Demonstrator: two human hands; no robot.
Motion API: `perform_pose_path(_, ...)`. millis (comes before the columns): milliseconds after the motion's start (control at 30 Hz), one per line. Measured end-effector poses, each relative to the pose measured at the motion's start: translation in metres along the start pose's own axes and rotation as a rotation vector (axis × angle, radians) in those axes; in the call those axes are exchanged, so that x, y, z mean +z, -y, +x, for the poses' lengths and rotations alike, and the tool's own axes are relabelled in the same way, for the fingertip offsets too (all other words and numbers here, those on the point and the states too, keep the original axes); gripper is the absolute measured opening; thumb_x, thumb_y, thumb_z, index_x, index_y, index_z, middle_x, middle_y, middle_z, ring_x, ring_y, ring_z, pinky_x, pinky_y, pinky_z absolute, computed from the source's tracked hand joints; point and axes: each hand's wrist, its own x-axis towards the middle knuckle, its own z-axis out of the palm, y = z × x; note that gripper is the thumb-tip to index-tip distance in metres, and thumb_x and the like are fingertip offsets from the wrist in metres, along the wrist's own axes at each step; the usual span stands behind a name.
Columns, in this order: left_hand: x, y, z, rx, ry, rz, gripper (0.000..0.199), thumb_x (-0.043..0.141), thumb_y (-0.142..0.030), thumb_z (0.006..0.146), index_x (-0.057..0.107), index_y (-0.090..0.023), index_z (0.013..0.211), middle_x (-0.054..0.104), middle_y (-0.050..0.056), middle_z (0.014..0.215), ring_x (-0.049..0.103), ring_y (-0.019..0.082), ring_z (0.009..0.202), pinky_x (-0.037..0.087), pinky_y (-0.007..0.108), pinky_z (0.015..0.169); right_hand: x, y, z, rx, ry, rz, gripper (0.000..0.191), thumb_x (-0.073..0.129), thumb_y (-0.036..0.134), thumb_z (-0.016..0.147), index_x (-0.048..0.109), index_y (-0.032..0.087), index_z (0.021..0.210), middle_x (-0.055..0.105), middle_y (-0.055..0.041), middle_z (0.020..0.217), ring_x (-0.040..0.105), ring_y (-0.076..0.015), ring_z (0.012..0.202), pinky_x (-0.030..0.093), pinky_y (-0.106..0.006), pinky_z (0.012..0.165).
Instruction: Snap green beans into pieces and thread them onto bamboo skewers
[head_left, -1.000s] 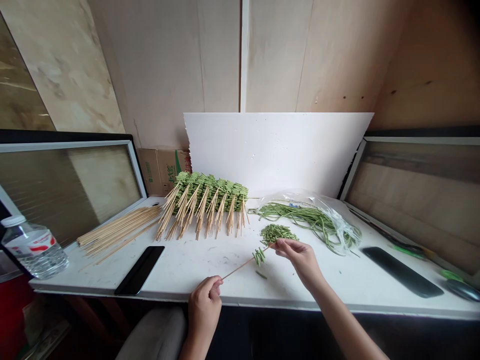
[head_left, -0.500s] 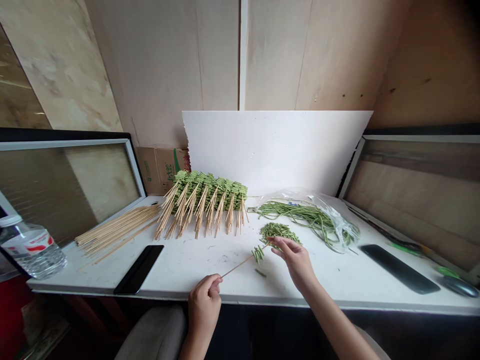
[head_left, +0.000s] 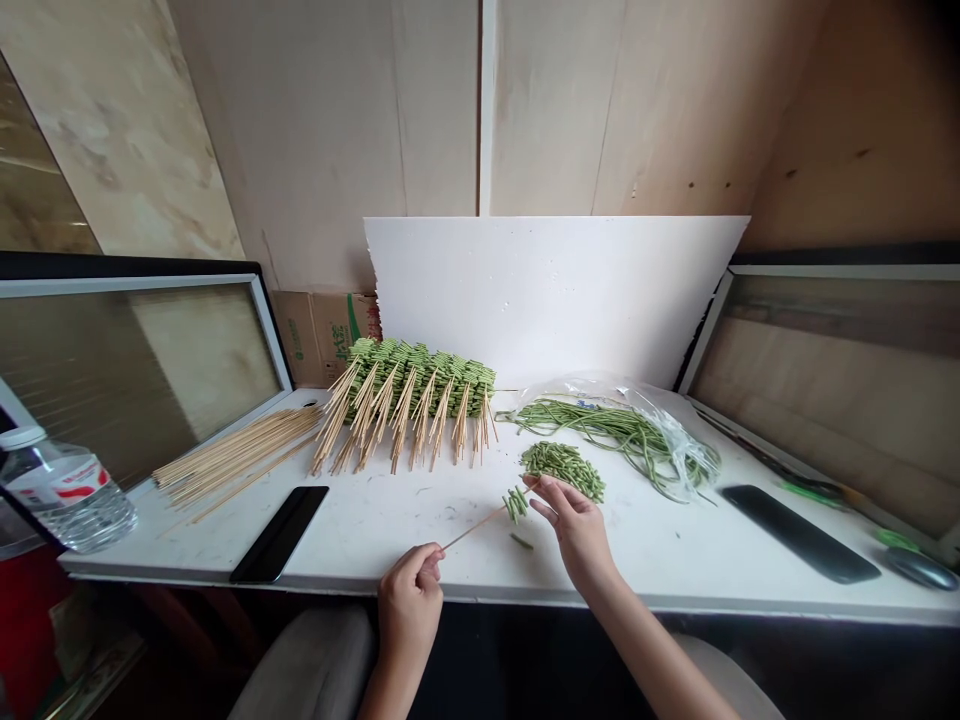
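Note:
In my left hand (head_left: 411, 590), closed low in front of the table edge, is the near end of a thin bamboo skewer (head_left: 474, 527). The skewer slants up and away to the right, with several cut green bean pieces (head_left: 515, 505) threaded near its far end. My right hand (head_left: 571, 525) pinches at the far tip; what lies between the fingertips is hidden. One loose bean piece (head_left: 522, 541) lies on the table under the skewer. Just behind my right hand is a heap of cut bean pieces (head_left: 564, 468).
Stacked bean skewers (head_left: 420, 385) stand at the back left, beside bare skewers (head_left: 240, 455). Long beans (head_left: 600, 422) lie in a clear plastic bag (head_left: 684, 462). A phone (head_left: 280, 535), a water bottle (head_left: 67, 495), a dark flat slab (head_left: 799, 533) and a mouse (head_left: 922, 568) rest on the white table (head_left: 420, 510).
My right hand has shifted slightly left and down along the skewer's tip, closer to the threaded pieces. My left hand stays nearly in place, still holding the skewer.

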Motion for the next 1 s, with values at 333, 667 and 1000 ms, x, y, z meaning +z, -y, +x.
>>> perform_pose_path(333, 0.001, 0.001, -0.002, 0.002, -0.008, 0.004, 0.034, 0.046, -0.02, 0.093, 0.077, -0.018, 0.08, 0.073, 0.005, 0.064, 0.071, 0.02, 0.057, 0.057, 0.027, 0.061, 0.018, -0.014, -0.019, 0.02, -0.032, -0.086, 0.037, 0.083, 0.054, 0.075, 0.083, 0.022, 0.093, 0.08, -0.0091, 0.108, 0.07, -0.0327, 0.112, 0.059, -0.046, 0.097)
perform_pose_path(667, -0.003, 0.002, -0.001, -0.07, 0.011, 0.01, 0.033, 0.047, -0.028, 0.097, 0.076, -0.019, 0.083, 0.071, 0.003, 0.063, 0.069, 0.019, 0.057, 0.053, 0.026, 0.06, -0.002, 0.029, -0.002, -0.107, 0.238, -0.497, 0.044, 0.068, 0.066, 0.084, 0.084, 0.025, 0.089, 0.08, -0.0108, 0.107, 0.07, -0.0331, 0.101, 0.057, -0.04, 0.076)
perform_pose_path(1000, -0.001, 0.004, 0.0, -0.084, 0.019, 0.02, 0.034, 0.046, -0.029, 0.097, 0.075, -0.019, 0.083, 0.071, 0.003, 0.064, 0.07, 0.02, 0.059, 0.053, 0.027, 0.061, -0.016, 0.008, -0.005, -0.331, 0.404, -1.052, 0.011, 0.072, 0.03, 0.078, 0.08, 0.027, 0.071, 0.074, -0.0078, 0.074, 0.062, -0.0303, 0.086, 0.049, -0.04, 0.077)
